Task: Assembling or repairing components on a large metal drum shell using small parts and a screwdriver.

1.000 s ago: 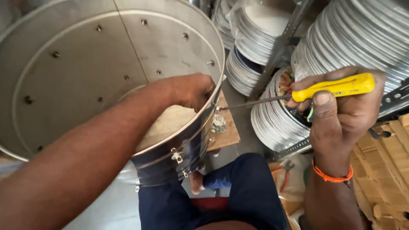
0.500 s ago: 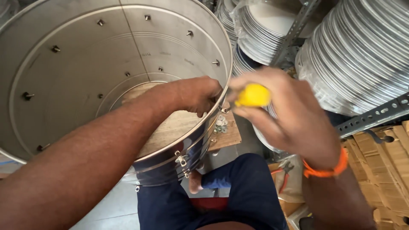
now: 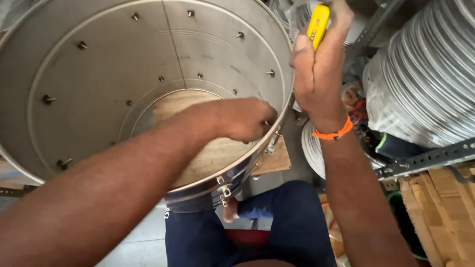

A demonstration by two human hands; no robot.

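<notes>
We look straight down into a large steel drum (image 3: 99, 89), open end toward us, its inner wall studded with small bolts. A wooden board (image 3: 217, 153) shows through the round opening at its far end.

Left hand (image 3: 245, 118): reaches inside the drum, pressed against the wall just under the near rim on the right side. Fingers curled together against the metal; whether they pinch a bolt or nut we cannot tell, the knuckles hide it.

Right hand (image 3: 319, 64): outside the drum, just beside the rim, directly across the wall from the left hand. Fingers clamped around a yellow-handled screwdriver (image 3: 317, 22), handle end up. The shaft and tip are hidden behind the hand. An orange band (image 3: 335, 132) sits at the wrist.

Small latches (image 3: 225, 190) hang on the outer wall of the drum below the rim. To the right, stacks of steel plates (image 3: 425, 84) fill a slotted metal rack (image 3: 425, 159). Below, legs in blue trousers (image 3: 292, 217), with a bare foot (image 3: 230, 210) near the drum's underside.
</notes>
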